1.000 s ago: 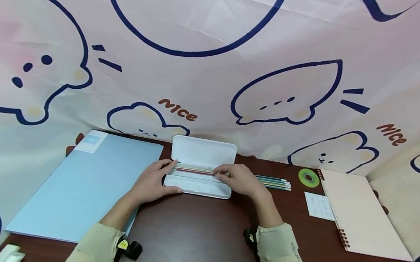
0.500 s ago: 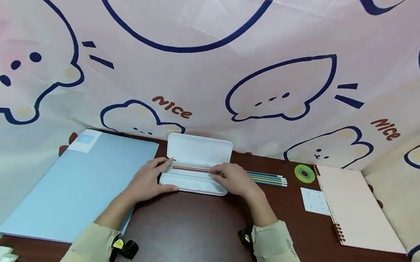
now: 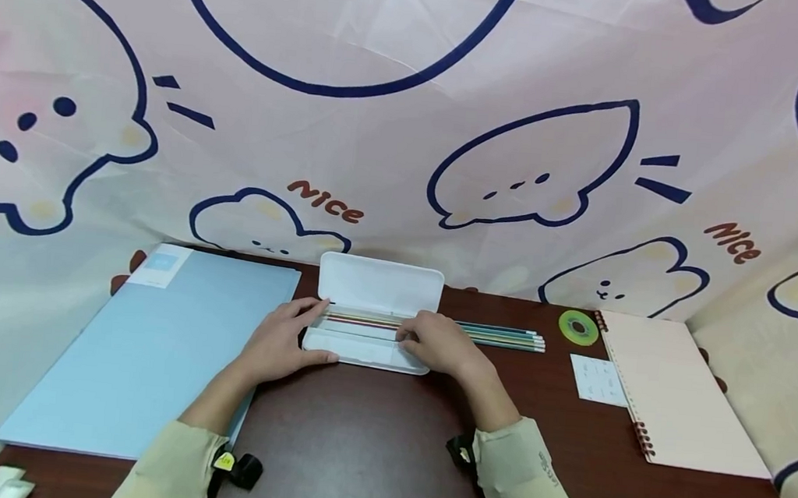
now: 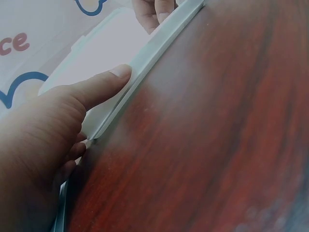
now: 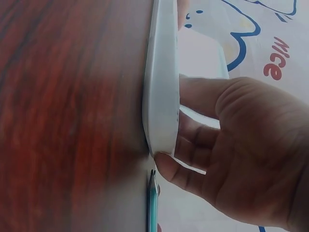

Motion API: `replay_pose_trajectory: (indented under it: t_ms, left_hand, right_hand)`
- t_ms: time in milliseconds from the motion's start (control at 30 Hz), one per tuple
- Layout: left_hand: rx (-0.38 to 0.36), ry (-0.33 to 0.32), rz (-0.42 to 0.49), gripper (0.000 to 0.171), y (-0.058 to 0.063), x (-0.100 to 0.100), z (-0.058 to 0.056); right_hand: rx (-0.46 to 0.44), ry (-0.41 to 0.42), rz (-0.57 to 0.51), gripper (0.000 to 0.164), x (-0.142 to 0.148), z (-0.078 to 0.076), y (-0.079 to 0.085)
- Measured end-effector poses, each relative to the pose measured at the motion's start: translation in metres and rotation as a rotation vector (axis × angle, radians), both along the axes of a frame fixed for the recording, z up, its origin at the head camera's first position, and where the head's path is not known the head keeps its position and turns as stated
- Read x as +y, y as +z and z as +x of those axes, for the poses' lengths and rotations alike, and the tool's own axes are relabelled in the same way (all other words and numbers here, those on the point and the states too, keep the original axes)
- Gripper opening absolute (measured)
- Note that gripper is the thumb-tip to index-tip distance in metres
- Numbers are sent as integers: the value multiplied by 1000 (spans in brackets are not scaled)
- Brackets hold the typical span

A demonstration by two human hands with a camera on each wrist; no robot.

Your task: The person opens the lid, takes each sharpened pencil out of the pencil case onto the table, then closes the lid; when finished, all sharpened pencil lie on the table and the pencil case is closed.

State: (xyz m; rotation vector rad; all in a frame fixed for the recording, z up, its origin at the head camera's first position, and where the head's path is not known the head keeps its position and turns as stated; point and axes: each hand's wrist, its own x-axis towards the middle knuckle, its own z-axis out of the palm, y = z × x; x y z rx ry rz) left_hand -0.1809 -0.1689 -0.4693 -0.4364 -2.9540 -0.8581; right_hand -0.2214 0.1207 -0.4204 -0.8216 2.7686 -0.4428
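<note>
A white pencil case [image 3: 366, 350] lies open on the dark wooden table, its lid [image 3: 380, 284] raised at the back. My left hand [image 3: 284, 343] holds the case's left end, with the thumb on the front rim in the left wrist view and the other fingers around the end. Several slim pencils [image 3: 360, 319] lie lengthwise inside. My right hand [image 3: 439, 344] reaches into the right half, fingers curled at the ends of these pencils; in the right wrist view the case wall [image 5: 161, 96] hides the fingertips. Beyond that hand, several green-toned pencils [image 3: 504, 338] lie on the table.
A large light-blue folder [image 3: 158, 355] covers the table's left side. To the right are a green roll of tape [image 3: 578, 328], a small white sheet [image 3: 598, 380] and a spiral notebook [image 3: 683, 396]. A white object [image 3: 4, 484] sits at the front left corner. A printed cloth hangs behind.
My right hand has shifted slightly and its fingers have dipped lower into the case. My left hand keeps its place on the case. The head view has turned slightly.
</note>
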Motion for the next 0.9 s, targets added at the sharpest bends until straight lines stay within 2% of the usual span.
replay_pose_trajectory:
  t_ms: [233,567,833,900]
  left_hand:
    - [-1,5,6,95,-1,1,-2]
    - [-8,9,0,96,-4,2,-2]
    - [-9,-1,2,95,-3,1,-2]
    - [-9,1,0,94,-3,1,-1]
  right_hand:
    - [19,-30,17,5,-1,2,2]
    - [9,-25,7,22,1,1,0]
    - [27,-76,-114,24,14,0,8]
    - [25,-65,-131,24,18,-1,10]
